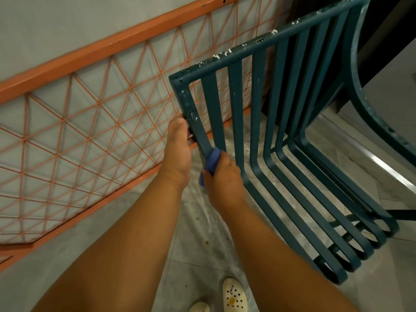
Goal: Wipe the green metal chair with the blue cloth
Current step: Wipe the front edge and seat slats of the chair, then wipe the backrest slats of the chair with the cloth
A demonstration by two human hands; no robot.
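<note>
The green metal chair [256, 122] fills the right half of the view, its slatted back curving down into the seat, with white paint flecks along the top bar. My left hand [176, 152] grips the left side bar of the backrest from the outside. My right hand [222, 183] is shut on the blue cloth [212, 161], which is wrapped around the lower part of that same side bar, just below my left hand. Most of the cloth is hidden inside my fist.
An orange metal frame [90, 113] with a criss-cross string mesh leans against the grey wall at left. The floor is tiled with clear plastic sheeting [198, 221] under the chair. A dark table or furniture [387, 37] stands at upper right. My cream shoe [235, 294] shows below.
</note>
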